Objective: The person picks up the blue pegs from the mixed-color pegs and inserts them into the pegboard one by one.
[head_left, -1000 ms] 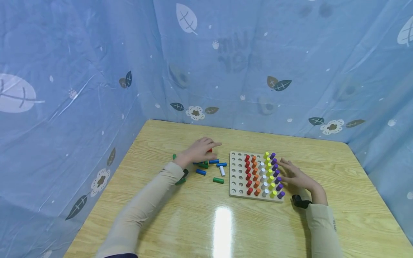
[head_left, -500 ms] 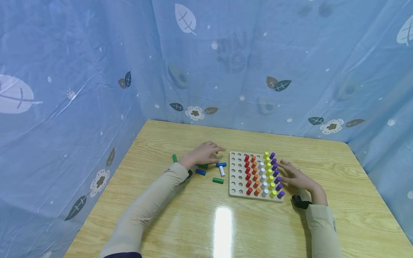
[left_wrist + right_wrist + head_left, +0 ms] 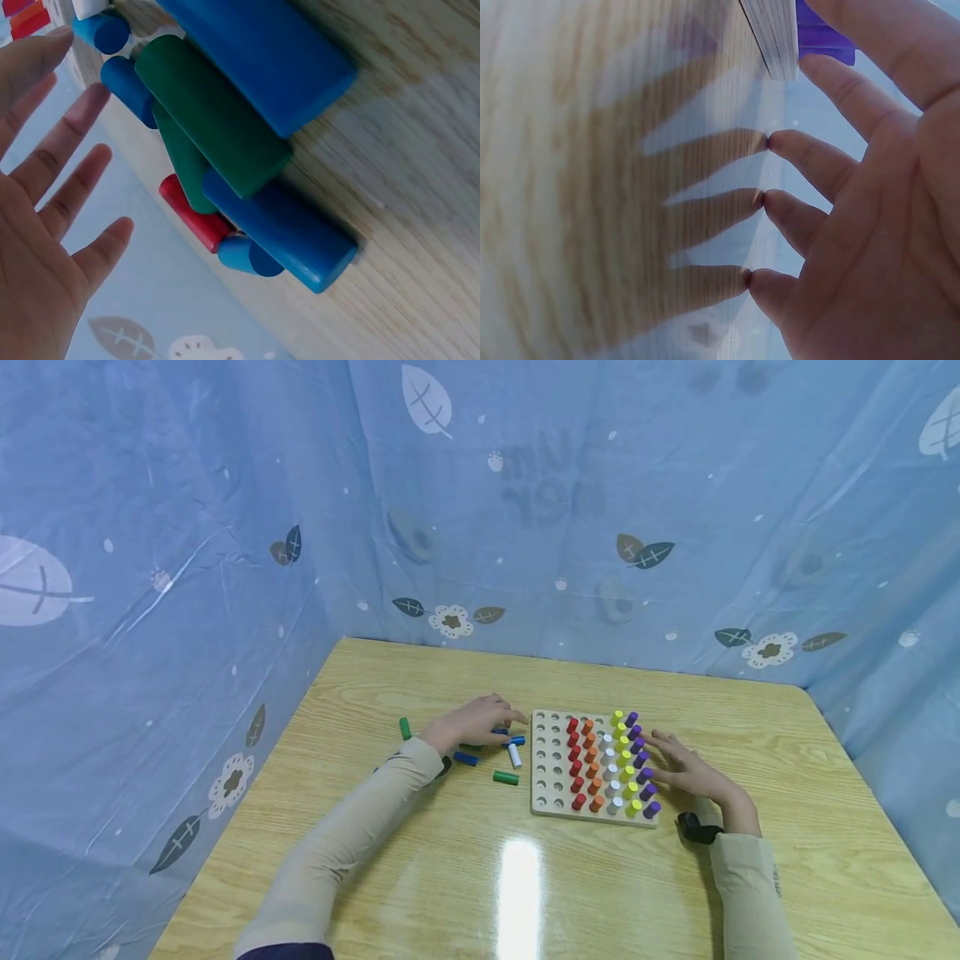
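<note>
A pegboard (image 3: 548,750) stands on the table, holding columns of red, orange, white, yellow and purple pegs; the two left columns show bare holes. My left hand (image 3: 474,721) hovers over loose pegs left of the board. In the left wrist view its fingers are spread, with no peg between them; thumb and index fingertip are nearest a blue peg (image 3: 127,90). Green pegs (image 3: 214,116) and a red peg (image 3: 193,214) lie beside it. My right hand (image 3: 693,774) is at the board's right edge, its fingertips touching the table, the index finger close to the purple pegs (image 3: 826,57).
A white peg (image 3: 514,756), a green peg (image 3: 506,777) and a blue peg (image 3: 466,759) lie between my left forearm and the board. Another green peg (image 3: 405,728) lies farther left. Patterned blue curtains (image 3: 525,527) hang behind and beside the wooden table (image 3: 420,877).
My left hand has moved rightward toward the board, covering some of the blue pegs. My right hand keeps its place, and the pegs in the board look the same.
</note>
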Demonstrator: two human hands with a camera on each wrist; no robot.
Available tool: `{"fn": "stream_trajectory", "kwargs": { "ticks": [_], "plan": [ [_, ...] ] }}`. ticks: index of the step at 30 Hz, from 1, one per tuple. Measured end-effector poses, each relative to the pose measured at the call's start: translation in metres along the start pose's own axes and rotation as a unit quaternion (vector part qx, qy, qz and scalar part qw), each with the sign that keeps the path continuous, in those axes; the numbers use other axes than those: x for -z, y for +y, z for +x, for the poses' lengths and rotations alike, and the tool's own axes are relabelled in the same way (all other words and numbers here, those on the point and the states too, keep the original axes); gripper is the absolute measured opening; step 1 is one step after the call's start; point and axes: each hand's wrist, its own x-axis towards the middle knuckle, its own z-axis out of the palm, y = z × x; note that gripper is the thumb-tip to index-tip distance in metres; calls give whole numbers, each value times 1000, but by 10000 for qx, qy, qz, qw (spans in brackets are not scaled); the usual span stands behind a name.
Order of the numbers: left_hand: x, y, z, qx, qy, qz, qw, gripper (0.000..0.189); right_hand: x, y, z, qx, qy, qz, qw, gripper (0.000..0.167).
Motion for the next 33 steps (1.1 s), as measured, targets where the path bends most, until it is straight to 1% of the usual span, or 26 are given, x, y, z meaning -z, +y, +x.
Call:
{"fn": "stream_trajectory", "kwargs": {
  "ticks": [6, 12, 17, 29, 33],
  "plan": [
    [-1, 3, 2, -117, -79, 34, 9999, 42, -1, 3, 0, -29, 60, -63, 10000, 67],
    [-2, 5, 4, -216, -142, 105, 9996, 41, -1, 5, -1, -25, 33, -103, 9999, 67],
    [-4, 5, 4, -227, -203, 82, 9995, 39, -1, 6, -1, -34, 46, -162, 9999, 68],
    [-7, 6, 8, -286, 28, -82, 9996, 33, -2, 4, -2, -128, 69, -251, 9996, 67],
    [-10, 6, 10, -208, 56, -18, 9998, 32, -2, 5, -1, -96, 89, -246, 9996, 67]
  ]
}}
